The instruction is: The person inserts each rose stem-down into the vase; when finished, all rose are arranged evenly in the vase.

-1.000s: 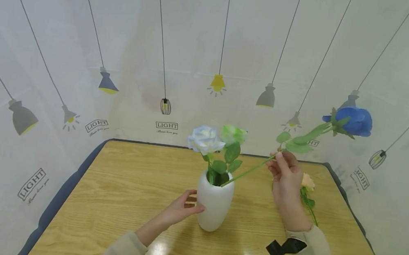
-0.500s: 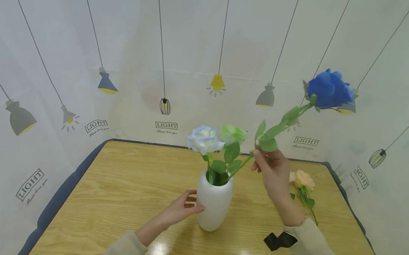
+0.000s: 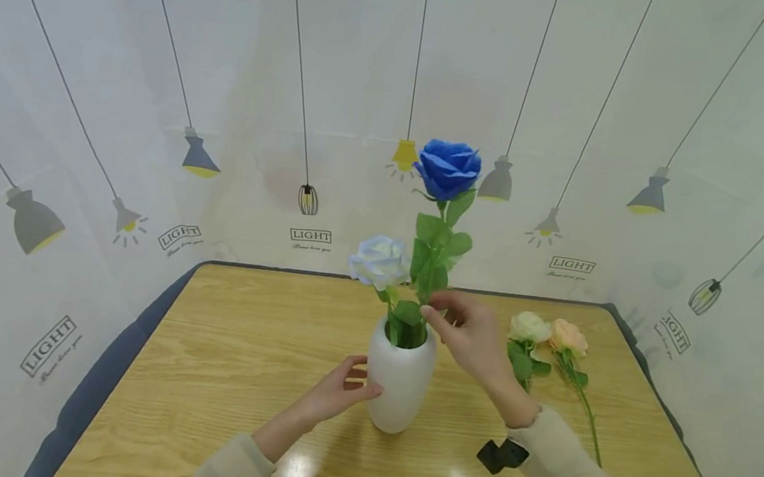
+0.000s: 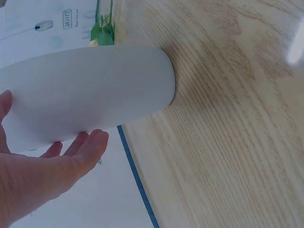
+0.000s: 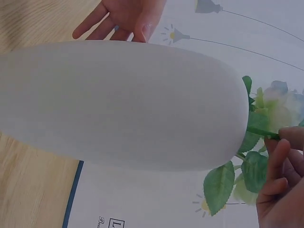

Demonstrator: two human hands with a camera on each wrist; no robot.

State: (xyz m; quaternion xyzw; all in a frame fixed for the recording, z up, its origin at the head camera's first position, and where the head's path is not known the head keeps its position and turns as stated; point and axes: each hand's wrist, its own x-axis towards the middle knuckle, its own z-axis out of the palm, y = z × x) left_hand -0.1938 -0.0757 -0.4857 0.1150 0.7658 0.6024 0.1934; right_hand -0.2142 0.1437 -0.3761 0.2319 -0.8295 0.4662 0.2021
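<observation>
A white vase point(image 3: 398, 390) stands upright on the wooden table. My left hand point(image 3: 332, 393) holds its left side, thumb on the front and fingers reaching round behind. Above the mouth, my right hand point(image 3: 472, 339) pinches the green stem point(image 5: 262, 132) of a blue rose point(image 3: 448, 170), whose lower end is inside the vase. The blue bloom is upright and high above the rim. A pale blue-white rose point(image 3: 380, 261) stands in the vase to its left. A pale green flower is mostly hidden behind the blue rose's leaves in the head view.
On the table at right lie a cream rose point(image 3: 529, 327) and a peach rose point(image 3: 569, 338), the cream one's stem partly behind my right arm. A wall covering point(image 3: 335, 149) printed with lamps stands behind the table's dark back edge point(image 3: 248, 265).
My right hand has moved left to the vase mouth, and the blue rose has swung from slanting right to upright. The cream rose has come into view. My left hand and the vase stay put.
</observation>
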